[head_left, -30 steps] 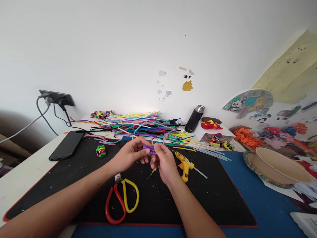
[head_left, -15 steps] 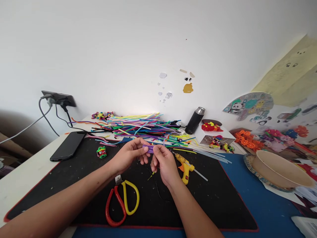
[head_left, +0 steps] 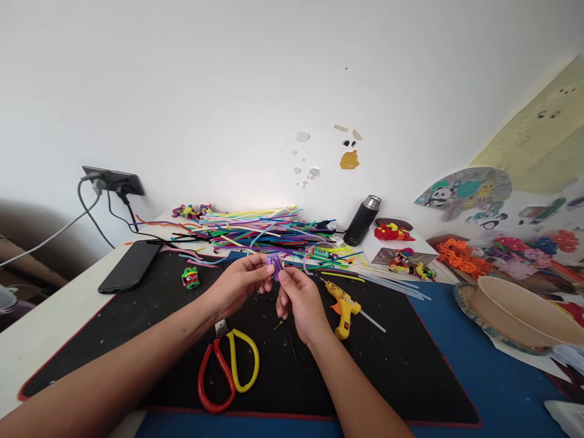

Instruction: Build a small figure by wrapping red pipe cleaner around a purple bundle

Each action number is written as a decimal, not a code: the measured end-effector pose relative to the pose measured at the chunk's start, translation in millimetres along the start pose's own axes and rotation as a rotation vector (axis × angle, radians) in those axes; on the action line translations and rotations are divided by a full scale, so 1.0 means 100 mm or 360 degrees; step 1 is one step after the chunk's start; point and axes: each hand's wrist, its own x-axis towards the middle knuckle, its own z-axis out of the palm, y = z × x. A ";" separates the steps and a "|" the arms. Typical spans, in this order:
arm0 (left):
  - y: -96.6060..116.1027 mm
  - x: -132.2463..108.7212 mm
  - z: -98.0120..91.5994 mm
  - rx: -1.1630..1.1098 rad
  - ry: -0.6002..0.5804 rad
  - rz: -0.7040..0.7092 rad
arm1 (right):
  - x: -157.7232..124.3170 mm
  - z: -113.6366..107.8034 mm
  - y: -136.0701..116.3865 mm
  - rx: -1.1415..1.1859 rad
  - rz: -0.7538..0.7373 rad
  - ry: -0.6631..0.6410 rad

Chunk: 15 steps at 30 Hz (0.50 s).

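Between both hands, above the black mat (head_left: 365,377), is a small purple piece (head_left: 275,266) that looks like bent pipe cleaner. My left hand (head_left: 249,281) pinches its left side between thumb and fingers. From the right, my right hand (head_left: 298,298) grips its lower edge with thumb and forefinger. A thin yellow-green strand (head_left: 278,324) shows just under my right hand. Scissors (head_left: 228,365) with red and yellow handles lie below the left hand. To the right of my right hand rests a yellow glue gun (head_left: 344,309) with a clear stick in it.
Behind the hands is a heap of coloured pipe cleaners (head_left: 260,231). A small green and red figure (head_left: 190,278) and a phone (head_left: 130,266) lie to the left. A black flask (head_left: 362,220) stands by the wall; a beige bowl (head_left: 524,313) is at the right.
The purple piece has turned from lying level to standing more upright between my fingers. The whole view has shifted slightly.
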 end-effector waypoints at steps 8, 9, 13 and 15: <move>0.10 0.05 -0.12 0.0014 0.0117 0.0042 | 0.01 -0.03 -0.01 -0.0137 -0.0087 0.0019; 0.10 0.06 -0.14 -0.0001 0.0113 0.0003 | 0.01 -0.03 -0.02 -0.0164 -0.0126 0.0022; 0.08 0.08 -0.20 -0.0029 0.0061 -0.0166 | -0.02 -0.03 -0.03 -0.0299 -0.0278 -0.0008; 0.07 0.07 -0.18 -0.0027 0.0037 -0.0186 | -0.04 -0.01 -0.01 -0.0375 -0.0317 -0.0034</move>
